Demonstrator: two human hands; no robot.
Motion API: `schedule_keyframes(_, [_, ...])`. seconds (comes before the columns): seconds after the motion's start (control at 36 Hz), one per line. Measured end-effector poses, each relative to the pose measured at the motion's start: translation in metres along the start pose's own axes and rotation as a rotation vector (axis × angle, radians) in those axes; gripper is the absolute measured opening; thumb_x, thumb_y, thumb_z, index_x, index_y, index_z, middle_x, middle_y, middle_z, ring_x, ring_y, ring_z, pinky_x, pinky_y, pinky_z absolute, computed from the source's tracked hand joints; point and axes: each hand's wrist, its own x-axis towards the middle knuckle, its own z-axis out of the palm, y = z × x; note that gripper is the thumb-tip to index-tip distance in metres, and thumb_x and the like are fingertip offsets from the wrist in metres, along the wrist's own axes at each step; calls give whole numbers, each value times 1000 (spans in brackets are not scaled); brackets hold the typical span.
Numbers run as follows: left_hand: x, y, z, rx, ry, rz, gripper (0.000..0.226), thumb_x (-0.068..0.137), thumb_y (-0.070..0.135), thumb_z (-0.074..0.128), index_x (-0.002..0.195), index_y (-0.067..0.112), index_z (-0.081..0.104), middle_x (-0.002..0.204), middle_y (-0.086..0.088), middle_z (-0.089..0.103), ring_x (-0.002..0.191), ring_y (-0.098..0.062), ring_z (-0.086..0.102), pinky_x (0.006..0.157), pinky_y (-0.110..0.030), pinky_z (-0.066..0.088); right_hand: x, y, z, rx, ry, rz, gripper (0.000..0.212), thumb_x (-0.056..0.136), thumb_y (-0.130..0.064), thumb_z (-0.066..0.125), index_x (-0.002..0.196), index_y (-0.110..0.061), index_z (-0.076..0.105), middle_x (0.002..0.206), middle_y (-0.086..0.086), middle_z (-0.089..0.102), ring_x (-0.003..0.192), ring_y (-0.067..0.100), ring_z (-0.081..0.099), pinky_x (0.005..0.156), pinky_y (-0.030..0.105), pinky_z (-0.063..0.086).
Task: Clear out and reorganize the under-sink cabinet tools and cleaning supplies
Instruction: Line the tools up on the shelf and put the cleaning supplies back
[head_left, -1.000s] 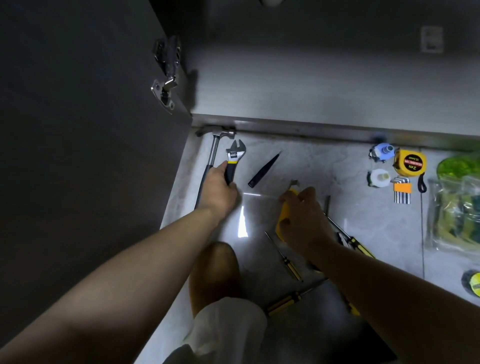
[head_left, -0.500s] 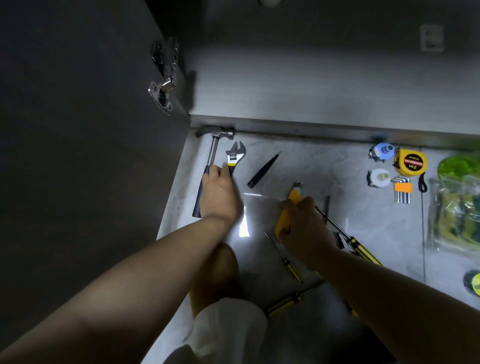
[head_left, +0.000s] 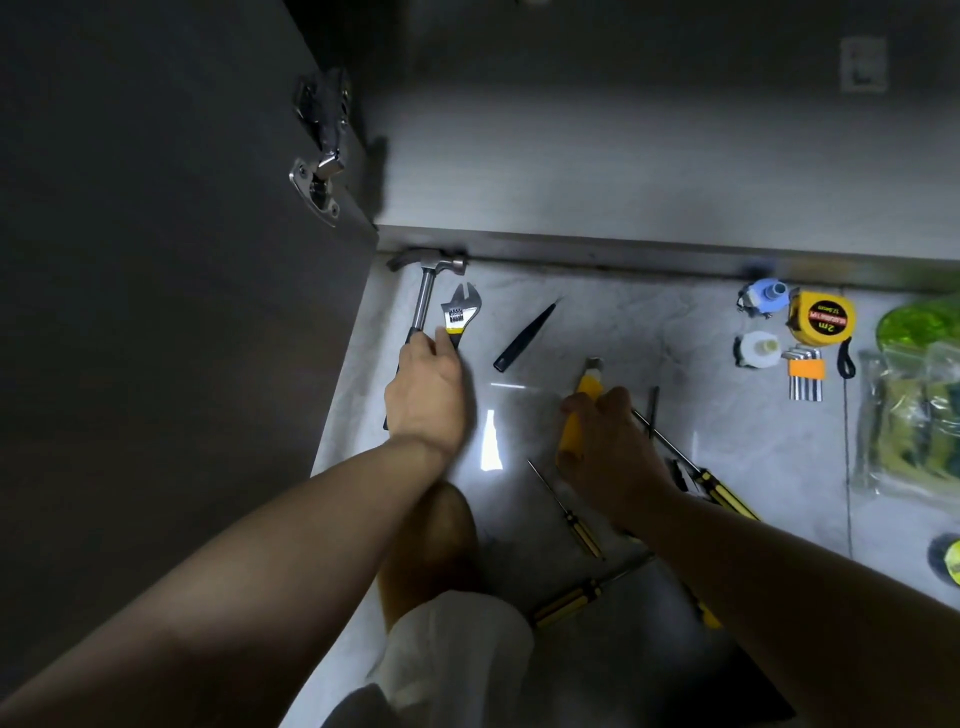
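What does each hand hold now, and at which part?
Right hand grips the yellow utility knife by its middle. Left hand lies on the wrench handle; grip unclear.

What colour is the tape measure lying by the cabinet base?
The tape measure is yellow with a black-and-red round label, clearest in the head view.

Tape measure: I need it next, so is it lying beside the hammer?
No, the tape measure lies by the hex keys on the right, far from the hammer at the left.
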Motion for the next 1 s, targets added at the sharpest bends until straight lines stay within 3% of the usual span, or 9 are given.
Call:
schedule_keyframes(0.14, [-2,3,1,-119,89,42,51,97,1,47,146,9,39,115,-14,48,100,-34,49,74,-42,47,0,3,0,22,14,1,52,82,-33,69,127,-27,45,115,0,24,77,18,46,66,28,45])
schedule_keyframes(0.19, [-3,9,1,-169,123,179,50,92,4,52,141,14,45,111,-13,48,95,-35,52,75,-46,48,0,3,-2,50,6,4,49,80,-35,68,123,-28,46,113,0,25,78,19,47,66,30,47])
schedule_keyframes(0.33, [3,30,11,-247,-48,342,75,89,6,57,154,33,31,131,-4,41,112,-27,50,78,-42,57,-2,4,-14,105,-22,39,46,79,-30,66,120,-27,47,116,4,30,82,30,57,75,45,59])
schedule_keyframes(0.44, [14,42,18,-220,-79,421,57,90,-2,54,142,21,50,131,-7,44,112,-28,45,82,-42,55,-5,10,-22,125,21,42,43,80,-25,68,119,-27,49,114,-1,30,78,30,58,74,46,59])
schedule_keyframes(0.64, [16,69,24,-232,-69,554,52,94,-1,52,143,13,49,133,-11,44,108,-31,45,81,-41,52,-6,22,-29,121,130,45,42,81,-24,68,111,-38,43,113,-2,32,73,23,57,67,40,57])
schedule_keyframes(0.72, [17,80,25,-270,-101,589,62,94,1,54,153,10,39,144,-13,41,118,-33,44,93,-41,50,-6,25,-31,117,167,41,43,81,-25,68,112,-40,42,110,-7,30,71,18,55,65,40,58])
schedule_keyframes(0.83, [12,85,19,-393,-128,568,63,96,3,54,155,8,35,151,-12,39,130,-29,44,107,-37,44,-5,27,-32,146,187,51,44,81,-24,68,111,-42,41,109,-9,29,70,15,53,63,39,57])
schedule_keyframes(0.92, [1,82,9,-661,-139,387,41,98,9,56,139,9,56,134,-10,51,119,-20,55,99,-22,44,-3,22,-32,205,194,22,42,79,-27,64,112,-41,41,112,-5,34,69,14,51,60,32,51])
schedule_keyframes(1.0, [-11,77,-1,-895,-283,181,27,103,24,57,126,14,66,118,-5,66,107,-17,65,92,-28,54,1,7,-33,283,171,-30,50,73,-51,52,118,-34,43,111,-3,36,74,17,49,66,32,48])
